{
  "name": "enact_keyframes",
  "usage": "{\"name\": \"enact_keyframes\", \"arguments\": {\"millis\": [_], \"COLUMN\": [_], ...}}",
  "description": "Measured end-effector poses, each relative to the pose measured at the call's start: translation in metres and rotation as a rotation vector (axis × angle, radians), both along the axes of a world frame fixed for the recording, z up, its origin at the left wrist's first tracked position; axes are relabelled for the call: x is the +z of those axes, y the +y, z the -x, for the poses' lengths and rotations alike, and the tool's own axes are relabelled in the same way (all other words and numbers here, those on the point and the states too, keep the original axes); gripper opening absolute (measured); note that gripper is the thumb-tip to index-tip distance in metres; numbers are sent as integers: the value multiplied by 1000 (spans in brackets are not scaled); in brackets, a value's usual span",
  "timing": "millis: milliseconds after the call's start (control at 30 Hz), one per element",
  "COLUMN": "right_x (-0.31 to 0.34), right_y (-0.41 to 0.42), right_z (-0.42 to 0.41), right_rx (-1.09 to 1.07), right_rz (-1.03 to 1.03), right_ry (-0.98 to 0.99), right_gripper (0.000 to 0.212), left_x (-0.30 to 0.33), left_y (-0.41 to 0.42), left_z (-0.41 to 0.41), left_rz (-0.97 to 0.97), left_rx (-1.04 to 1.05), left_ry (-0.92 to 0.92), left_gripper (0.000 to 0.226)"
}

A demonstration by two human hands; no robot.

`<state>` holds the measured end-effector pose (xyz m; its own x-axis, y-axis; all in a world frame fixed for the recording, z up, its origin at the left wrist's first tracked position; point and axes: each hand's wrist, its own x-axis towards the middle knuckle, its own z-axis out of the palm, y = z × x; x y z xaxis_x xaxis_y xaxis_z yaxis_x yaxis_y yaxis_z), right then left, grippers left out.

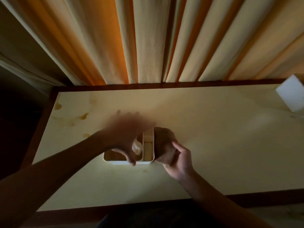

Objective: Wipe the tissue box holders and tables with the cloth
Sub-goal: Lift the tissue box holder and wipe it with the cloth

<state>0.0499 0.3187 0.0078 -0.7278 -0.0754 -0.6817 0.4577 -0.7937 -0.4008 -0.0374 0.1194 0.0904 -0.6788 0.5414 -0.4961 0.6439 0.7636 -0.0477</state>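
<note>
Cloth [165,145] against holder [148,146], right hand [178,159]

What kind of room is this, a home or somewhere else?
Probably a hotel room or a bedroom, though I can't be sure. Long pleated curtains hang right behind a pale table with a dark wood edge, and a white tissue box holder stands on it.

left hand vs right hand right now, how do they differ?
The left hand is motion-blurred and spread over the tissue box holder; the right hand is sharp and beside it. The left hand holds no cloth; the right hand grips the brown cloth against the holder's right side. Both hands are bare and over the table.
</note>
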Motion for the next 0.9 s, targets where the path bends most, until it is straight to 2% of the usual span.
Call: {"name": "enact_keyframes", "arguments": {"millis": [67,133,200,300,367,467,567,733,800,900], "right_x": [5,7,12,19,20,21,27,27,28,27], "right_y": [4,8,11,14,13,9,4,5,7,13], "right_z": [6,13,19,27,32,39,43,43,42,40], "right_rx": [-98,-164,-193,-229,-233,-221,-201,-203,-208,-224], "right_rz": [1,-22,-29,8,23,40,54,53,48,40], "right_ry": [-101,-130,-127,-111,-102,-76,-56,-6,10,19], "right_gripper": [33,34,34,31,31,33,34,33,32,31], "left_x": [7,14,16,9,3,-8,-18,-13,-8,1], "left_y": [1,5,7,4,3,7,7,7,7,4], "left_z": [7,9,8,4,-3,-12,-10,-5,-2,4], "left_rz": [21,-43,-166,-334,-374,-341,-334,-223,-178,-163], "left_rx": [-59,13,220,613,811,938,926,793,688,449], "left_ry": [-21,-59,-15,187,174,71,45,99,84,-32], "left_gripper": [148,147,141,126,128,141,148,142,142,143]}}
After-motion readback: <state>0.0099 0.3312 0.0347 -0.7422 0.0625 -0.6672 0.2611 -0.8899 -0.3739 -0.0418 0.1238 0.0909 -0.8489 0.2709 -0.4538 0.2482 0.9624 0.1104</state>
